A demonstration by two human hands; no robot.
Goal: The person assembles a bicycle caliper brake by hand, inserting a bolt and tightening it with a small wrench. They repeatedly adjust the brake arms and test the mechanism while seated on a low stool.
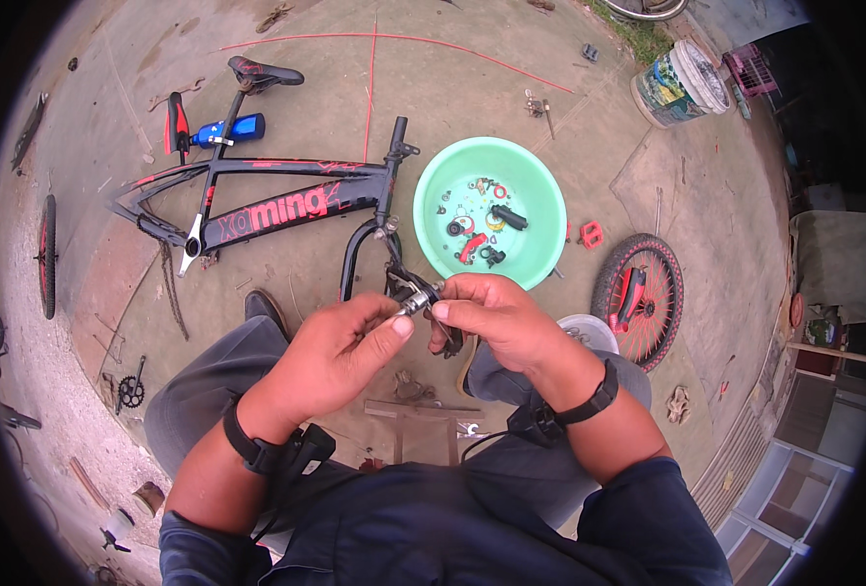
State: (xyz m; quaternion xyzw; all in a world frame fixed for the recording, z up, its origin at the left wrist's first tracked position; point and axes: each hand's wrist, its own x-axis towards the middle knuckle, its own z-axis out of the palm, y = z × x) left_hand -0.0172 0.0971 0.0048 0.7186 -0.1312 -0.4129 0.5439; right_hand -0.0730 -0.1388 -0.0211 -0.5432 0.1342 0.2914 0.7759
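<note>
Between my two hands, over my lap, is a small bicycle part (416,301) with a silvery cylinder and dark pieces around it; its exact kind cannot be made out. My left hand (333,352) is closed, pinching the cylinder's near end between thumb and fingers. On the other end, the thumb and fingers of my right hand (499,317) are pressed together, and a dark piece hangs below them. Just beyond, a black bicycle frame (287,210) with red lettering and a saddle lies on the ground. A light green basin (433,244) holds several small bike parts.
To the right lie a red pedal (591,233) and a spoked wheel (604,293). A white bucket (699,83) stands farther back. At the left are a crankset (131,389) and a tire (48,256). A small wooden bench (423,412) is between my legs.
</note>
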